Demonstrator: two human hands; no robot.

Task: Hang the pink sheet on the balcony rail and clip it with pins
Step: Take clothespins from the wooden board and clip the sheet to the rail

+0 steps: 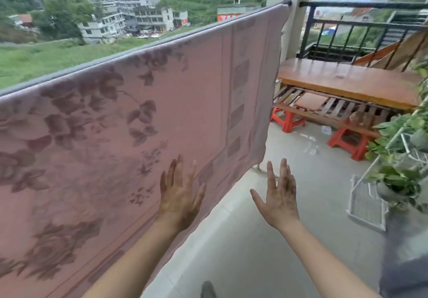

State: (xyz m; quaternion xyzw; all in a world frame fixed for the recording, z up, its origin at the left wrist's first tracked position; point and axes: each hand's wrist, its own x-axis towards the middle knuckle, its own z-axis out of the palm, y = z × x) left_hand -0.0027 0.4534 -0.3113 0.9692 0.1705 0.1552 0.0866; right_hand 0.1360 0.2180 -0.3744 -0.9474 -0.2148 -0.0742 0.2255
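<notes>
So the pink sheet (129,140) is draped over the balcony rail (143,48), hanging flat and covering it from the left edge of view right up to the white pillar (287,15). Darker rose and leaf patterns are woven across it, with a banded border near its right edge. No pins can be made out along the rail.

Past the sheet's right edge, a wooden bench (347,84) is propped on red plastic stools (288,119), and a leafy potted plant (398,165) on a white wire rack is seen at the far right.

Both forearms are stretched forward, bare. The left hand (179,195) is laid flat, back toward the camera, fingers spread and pointing up, pressed against the sheet near its lower right corner, with nothing gripped. The right hand (280,195) is held up just beyond the sheet's edge, over the concrete floor (266,239), fingers extended, thumb splayed out, grip open and empty, not touching the fabric.
</notes>
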